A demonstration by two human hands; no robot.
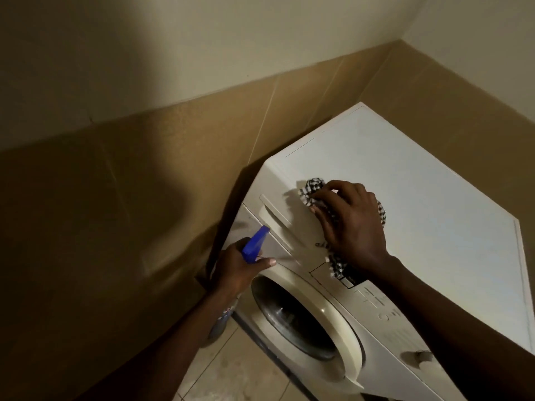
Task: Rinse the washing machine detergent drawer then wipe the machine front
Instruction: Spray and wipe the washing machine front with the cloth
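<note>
Closest in, two bare forearms reach up from the bottom edge towards a white front-loading washing machine (pixel 411 198) that stands in a corner on a pale tiled floor (pixel 231 374). The machine's round cream-rimmed porthole door (pixel 333 311) is closed, with dark glass in its middle, and a grey rotary knob (pixel 421 355), blurred, sits on the control panel to its right. The left hand (pixel 240 266) is wrapped round the neck of a spray bottle with a blue plastic trigger head (pixel 256 241), its thumb tip just above the door rim. The nozzle points up towards the machine's upper left corner, and the clear body of the bottle hangs below the wrist, partly hidden by the forearm. A little further on, the right hand (pixel 351 224) is clamped down over a crumpled black-and-white checked cloth (pixel 314 188), fingers curled on it, pressing it against the front top edge of the machine. Ends of the cloth stick out past the fingertips, by the wrist and behind the hand. The long white detergent drawer (pixel 275 218) sits in its slot in the panel just left of that hand, between the cloth and the spray head. Behind the machine rise tan wall tiles (pixel 144 175), and above them a plain cream wall (pixel 202 39)
</note>
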